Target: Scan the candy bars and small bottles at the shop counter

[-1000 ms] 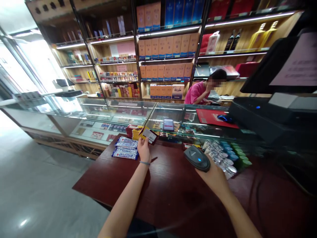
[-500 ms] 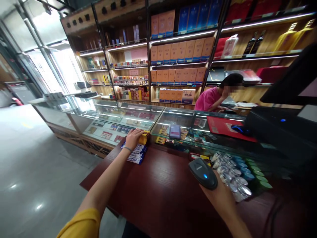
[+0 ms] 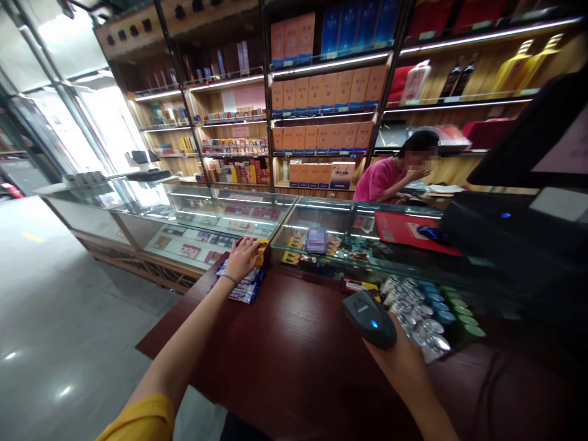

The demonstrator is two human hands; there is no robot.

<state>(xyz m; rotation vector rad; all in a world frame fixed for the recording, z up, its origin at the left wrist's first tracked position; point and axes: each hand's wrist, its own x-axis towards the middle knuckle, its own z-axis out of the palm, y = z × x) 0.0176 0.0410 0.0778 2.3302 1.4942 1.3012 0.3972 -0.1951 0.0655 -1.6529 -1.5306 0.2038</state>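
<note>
My left hand [image 3: 242, 258] reaches to the far left corner of the dark red wooden counter [image 3: 294, 343] and lies curled over a stack of yellow and red packs [image 3: 262, 252]. Blue and white wrapped bars [image 3: 241, 288] lie in a pile just under that hand. My right hand [image 3: 399, 361] is wrapped round the handle of a black barcode scanner [image 3: 370, 310] with a blue light on its top. The scanner is held above the counter, beside rows of small round tins.
Rows of silver, blue and green round tins [image 3: 425, 312] stand right of the scanner. A glass display case [image 3: 275, 220] runs behind the counter. A person in a pink shirt [image 3: 381, 179] sits behind it. A black register [image 3: 514, 226] stands at the right. Shelves of boxes fill the back wall.
One second ago my left hand held up a single pack with a label; now it rests on the stack at the counter's corner. The scanner hand has hardly moved. The camera turned left.
</note>
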